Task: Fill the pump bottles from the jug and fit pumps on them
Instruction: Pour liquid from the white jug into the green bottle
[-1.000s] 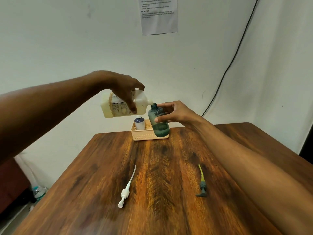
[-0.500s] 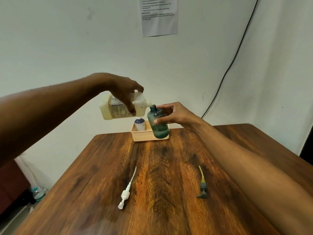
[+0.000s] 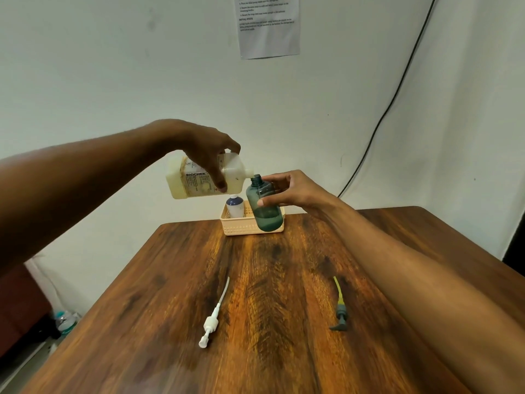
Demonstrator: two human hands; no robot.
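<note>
Left hand (image 3: 204, 146) fingers grip tilted jug (image 3: 199, 180); right hand (image 3: 292, 191) fingers hold teal bottle (image 3: 265, 206)

Drew the jug (image 3: 181, 183) slightly leftward above the basket (image 3: 241, 230), leaving its spout just beside the teal bottle (image 3: 267, 211) mouth instead of against it. Stretched the left hand (image 3: 204, 149) forefinger further along the jug's top.

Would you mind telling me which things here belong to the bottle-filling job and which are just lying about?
For the job: jug in left hand, teal bottle in right hand, white pump, grey pump, small bottle in basket.
Lying about: wall notice, black cable, water bottle on the floor.
</note>
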